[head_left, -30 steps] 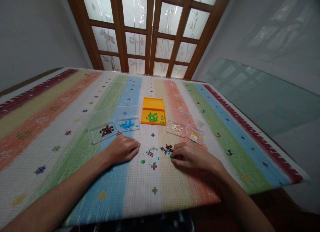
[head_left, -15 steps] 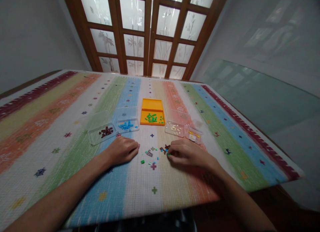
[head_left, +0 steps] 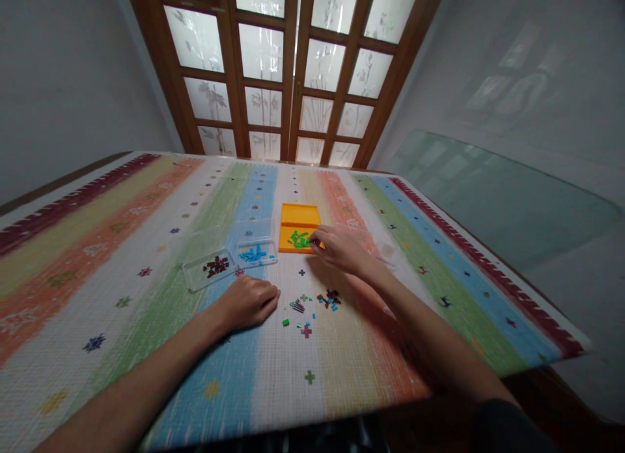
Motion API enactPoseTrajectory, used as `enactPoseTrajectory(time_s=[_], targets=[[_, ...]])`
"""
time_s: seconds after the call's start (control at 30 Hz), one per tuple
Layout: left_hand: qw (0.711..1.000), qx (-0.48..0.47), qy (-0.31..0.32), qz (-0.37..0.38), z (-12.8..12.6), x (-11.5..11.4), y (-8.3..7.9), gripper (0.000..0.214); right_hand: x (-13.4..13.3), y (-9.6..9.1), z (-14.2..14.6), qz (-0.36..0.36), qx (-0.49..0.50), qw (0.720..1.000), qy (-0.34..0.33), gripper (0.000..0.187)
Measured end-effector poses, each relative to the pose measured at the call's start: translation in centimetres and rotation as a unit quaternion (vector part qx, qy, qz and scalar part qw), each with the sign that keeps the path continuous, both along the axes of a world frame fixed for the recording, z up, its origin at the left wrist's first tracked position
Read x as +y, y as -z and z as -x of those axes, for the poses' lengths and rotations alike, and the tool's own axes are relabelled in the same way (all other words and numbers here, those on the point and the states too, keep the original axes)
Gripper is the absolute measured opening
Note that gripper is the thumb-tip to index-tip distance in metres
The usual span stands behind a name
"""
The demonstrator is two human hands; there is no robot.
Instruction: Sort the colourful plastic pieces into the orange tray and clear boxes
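Toward the front edge of the bench (head_left: 280,394), on its striped cloth, near the middle: a green block (head_left: 286,323), with a small bundle of dark strips (head_left: 298,306) just beyond it. Right of these, a loose cluster of brown and blue pieces (head_left: 331,298), near neither bench corner. Left hand (head_left: 251,302) rests on the cloth left of the strips, loosely curled; contents, if any, cannot be told. Beyond it, two clear boxes: brown pieces (head_left: 216,266) in the left one (head_left: 194,284), blue pieces (head_left: 255,253) in the right one (head_left: 266,263).

Farther out, an orange case (head_left: 300,213) lies unfolded, green pieces (head_left: 299,238) in its near half. Right hand (head_left: 314,240) is at that half's right edge, fingertips drawn together beside the green pieces; cannot tell whether one is pinched. Hands well apart. Past the bench's far edge, wood-framed glazed doors (head_left: 232,82).
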State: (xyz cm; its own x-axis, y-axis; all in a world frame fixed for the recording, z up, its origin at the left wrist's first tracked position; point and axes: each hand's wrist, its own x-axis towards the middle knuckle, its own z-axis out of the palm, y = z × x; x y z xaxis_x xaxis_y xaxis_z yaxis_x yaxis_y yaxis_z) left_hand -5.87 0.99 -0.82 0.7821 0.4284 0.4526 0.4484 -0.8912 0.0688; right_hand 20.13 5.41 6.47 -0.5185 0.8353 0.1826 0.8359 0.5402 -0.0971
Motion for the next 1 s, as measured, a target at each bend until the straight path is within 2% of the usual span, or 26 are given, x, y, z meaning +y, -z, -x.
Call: enactPoseTrajectory(time_s=[0.13,0.27,0.53,0.67,0.73,0.87,1.0], targets=[[1.0,0.003,-0.001,0.003,0.0,0.0,0.1,0.041,0.8,-0.5,1.2,0.009,-0.043,0.998,0.051,0.018],[1.0,0.005,0.002,0.008,0.1,0.0,0.2,0.041,1.0,-0.2,1.1,0.017,-0.06,0.994,0.086,0.021],[1.0,0.015,0.0,0.018,0.1,0.0,0.1,0.04,1.3,0.5,0.0,0.02,-0.02,0.998,0.064,0.026],[1.0,0.013,-0.003,0.017,0.1,0.0,0.0,0.04,0.8,0.5,-0.6,-0.006,0.029,0.999,0.033,0.034],[1.0,0.01,-0.001,0.017,0.1,0.0,0.1,0.04,0.1,0.6,-1.1,-0.003,0.061,0.998,-0.002,0.03],[1.0,0.006,0.002,0.013,0.0,0.0,0.1,0.04,-2.4,1.4,-1.8,0.068,0.12,0.984,-0.108,0.021],[1.0,0.011,-0.001,0.016,0.0,0.0,0.1,0.038,-5.4,2.1,-1.5,0.125,0.123,0.976,-0.132,0.02]])
